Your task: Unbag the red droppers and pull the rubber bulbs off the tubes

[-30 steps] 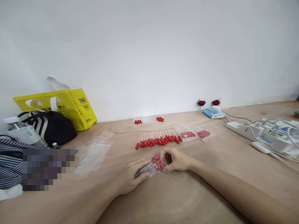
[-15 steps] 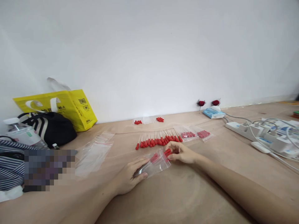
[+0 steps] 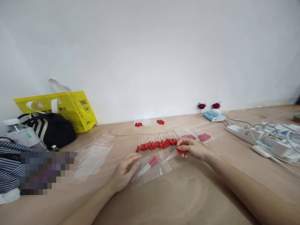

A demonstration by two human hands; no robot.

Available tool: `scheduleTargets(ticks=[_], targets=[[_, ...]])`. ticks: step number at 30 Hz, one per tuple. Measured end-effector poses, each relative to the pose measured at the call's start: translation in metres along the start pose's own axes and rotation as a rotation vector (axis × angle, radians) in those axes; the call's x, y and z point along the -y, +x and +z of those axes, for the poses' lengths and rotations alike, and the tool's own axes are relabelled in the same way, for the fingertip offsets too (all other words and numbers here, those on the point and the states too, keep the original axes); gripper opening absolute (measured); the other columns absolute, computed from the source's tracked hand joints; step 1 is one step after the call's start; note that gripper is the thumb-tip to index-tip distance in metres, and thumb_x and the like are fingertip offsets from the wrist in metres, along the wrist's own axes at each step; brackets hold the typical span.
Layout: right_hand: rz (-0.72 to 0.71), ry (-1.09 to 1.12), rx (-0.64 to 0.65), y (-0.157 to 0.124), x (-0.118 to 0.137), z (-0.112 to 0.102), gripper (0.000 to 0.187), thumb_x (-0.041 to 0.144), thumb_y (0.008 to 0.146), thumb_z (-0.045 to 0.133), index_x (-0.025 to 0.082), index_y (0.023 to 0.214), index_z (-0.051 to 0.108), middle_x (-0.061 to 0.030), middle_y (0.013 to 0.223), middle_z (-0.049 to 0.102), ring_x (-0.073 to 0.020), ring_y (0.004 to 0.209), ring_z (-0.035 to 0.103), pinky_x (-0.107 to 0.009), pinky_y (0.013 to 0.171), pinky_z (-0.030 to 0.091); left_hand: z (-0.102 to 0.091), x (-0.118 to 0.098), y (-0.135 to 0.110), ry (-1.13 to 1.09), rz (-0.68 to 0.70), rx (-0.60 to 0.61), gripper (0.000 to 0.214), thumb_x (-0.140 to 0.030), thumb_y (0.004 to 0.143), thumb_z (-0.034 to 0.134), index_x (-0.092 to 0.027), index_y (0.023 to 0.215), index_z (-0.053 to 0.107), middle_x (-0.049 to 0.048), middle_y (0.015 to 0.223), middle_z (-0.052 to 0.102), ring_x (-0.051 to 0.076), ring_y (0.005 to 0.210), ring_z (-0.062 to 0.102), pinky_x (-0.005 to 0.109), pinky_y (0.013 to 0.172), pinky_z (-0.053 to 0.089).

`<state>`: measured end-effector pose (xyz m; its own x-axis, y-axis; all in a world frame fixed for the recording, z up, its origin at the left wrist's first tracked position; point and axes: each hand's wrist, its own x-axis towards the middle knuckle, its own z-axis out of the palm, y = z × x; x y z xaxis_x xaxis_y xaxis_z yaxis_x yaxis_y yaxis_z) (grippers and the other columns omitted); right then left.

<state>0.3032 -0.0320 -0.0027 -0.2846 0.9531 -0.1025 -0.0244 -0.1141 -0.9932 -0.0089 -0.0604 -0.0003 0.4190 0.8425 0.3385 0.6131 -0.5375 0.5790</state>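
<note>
A clear zip bag (image 3: pixel 161 170) lies in front of me, holding a few droppers (image 3: pixel 153 160) with red rubber bulbs. My left hand (image 3: pixel 124 172) is beside the bag's left end, fingers apart and gripping nothing. In my right hand (image 3: pixel 191 149), droppers (image 3: pixel 180 150) are pinched by their red bulbs. Their clear stems point left and down to the bag's right-hand opening; how far they reach inside I cannot tell. Just beyond the hands, a row of several loose droppers (image 3: pixel 157 143) lies with bulbs toward me.
Flat zip bags (image 3: pixel 93 159) lie at the left. Filled bags (image 3: pixel 203 137) are behind my right hand, and bags with red bulbs (image 3: pixel 160 122) lie by the wall. A yellow bag (image 3: pixel 82 109), a bottle (image 3: pixel 25 136), a tissue pack (image 3: pixel 213 116) and cabled power strips (image 3: pixel 262 137) stand around.
My right hand has moved right, drawing the droppers' bulbs away from the bag so their stems show. My left hand has let go of the bag and shifted left.
</note>
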Motion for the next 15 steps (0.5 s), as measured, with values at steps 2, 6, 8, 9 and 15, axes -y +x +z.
scheduleTargets(ticks=[2, 6, 8, 9, 15], targets=[[-0.078, 0.009, -0.084, 0.001, 0.010, -0.010, 0.032, 0.031, 0.060, 0.071, 0.017, 0.076, 0.048, 0.0044, 0.056, 0.056, -0.0065, 0.044, 0.054, -0.017, 0.043, 0.042, 0.001, 0.012, 0.007, 0.004, -0.061, -0.119, 0.031, -0.037, 0.080, 0.044, -0.021, 0.103, 0.058, 0.0051, 0.109, 0.060, 0.020, 0.106, 0.051, 0.038, 0.093, 0.039], [-0.299, -0.013, -0.272, 0.018, 0.020, -0.008, 0.029, 0.035, 0.066, 0.065, 0.019, 0.079, 0.045, 0.0028, 0.065, 0.057, -0.0099, 0.054, 0.058, -0.022, 0.051, 0.047, 0.008, 0.033, 0.032, -0.020, -0.200, -0.245, 0.036, -0.039, 0.077, 0.048, -0.018, 0.105, 0.056, 0.0067, 0.109, 0.060, 0.021, 0.103, 0.053, 0.038, 0.091, 0.041], [-0.413, -0.144, -0.353, 0.034, 0.018, 0.007, 0.024, 0.036, 0.070, 0.059, 0.020, 0.081, 0.044, 0.0016, 0.070, 0.056, -0.0118, 0.058, 0.059, -0.025, 0.053, 0.047, 0.014, 0.039, 0.047, -0.037, -0.251, -0.274, 0.039, -0.039, 0.076, 0.048, -0.015, 0.106, 0.056, 0.0089, 0.109, 0.060, 0.022, 0.102, 0.054, 0.038, 0.090, 0.041], [-0.471, -0.261, -0.400, 0.043, 0.017, 0.015, 0.020, 0.035, 0.074, 0.054, 0.020, 0.082, 0.043, 0.0010, 0.071, 0.056, -0.0124, 0.059, 0.059, -0.025, 0.053, 0.047, 0.017, 0.040, 0.054, -0.040, -0.264, -0.284, 0.040, -0.040, 0.076, 0.048, -0.015, 0.106, 0.056, 0.0096, 0.109, 0.059, 0.023, 0.102, 0.054, 0.038, 0.089, 0.042], [-0.682, -1.107, -0.490, 0.075, 0.008, 0.060, 0.015, 0.016, 0.084, 0.035, 0.018, 0.090, 0.049, -0.0066, 0.091, 0.057, -0.0153, 0.082, 0.055, -0.025, 0.069, 0.042, 0.025, 0.036, 0.068, 0.030, -0.091, -0.179, 0.042, -0.040, 0.072, 0.055, -0.018, 0.108, 0.057, 0.0086, 0.121, 0.052, 0.022, 0.113, 0.046, 0.037, 0.095, 0.037]])
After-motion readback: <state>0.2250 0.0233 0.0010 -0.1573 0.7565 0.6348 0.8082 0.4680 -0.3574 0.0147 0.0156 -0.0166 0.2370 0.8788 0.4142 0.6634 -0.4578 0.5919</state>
